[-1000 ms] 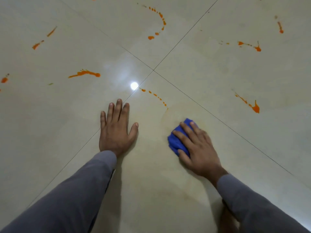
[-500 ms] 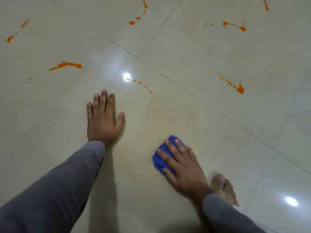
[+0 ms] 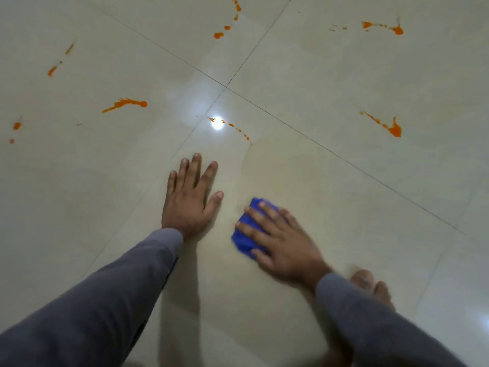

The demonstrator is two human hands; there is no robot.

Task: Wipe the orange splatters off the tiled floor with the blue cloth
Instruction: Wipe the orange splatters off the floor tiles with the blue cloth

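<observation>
- The tiled floor (image 3: 344,75) is pale cream and glossy, made of large square tiles with thin dark joints; two joints cross near the upper middle of the view.
- At the far left edge sit small orange spots (image 3: 17,125), and above them a thin broken streak (image 3: 53,71) runs up toward the top.
- Further right on the same tile lies a longer orange smear (image 3: 124,104) with a round blob at its right end.
- A grey sleeve (image 3: 92,313) reaches in from the lower left corner.
- The left hand (image 3: 189,200) lies flat on the floor, palm down, fingers straight and a little spread, holding nothing.
- Just beyond its fingertips a bright round light glare (image 3: 217,123) shines on the tile, with a dotted orange trail (image 3: 239,130) running from it down to the right.
- At the top middle a curved line of orange drops (image 3: 227,27) ends in two larger blobs.
- The tile right of the left hand shows a faint yellowish haze (image 3: 277,165), duller than the floor around it.
- The blue cloth (image 3: 246,234) is bunched up on that tile, near the left hand but apart from it.
- The right hand (image 3: 277,242) presses down on the cloth with fingers stretched over it; it looks slightly blurred.
- A bare foot (image 3: 370,283) shows behind the right wrist, toes on the floor.
- On the right tile lies an orange splash (image 3: 394,129) with a thin tail, well apart from the cloth.
- Near the top right is another orange streak (image 3: 397,29).
</observation>
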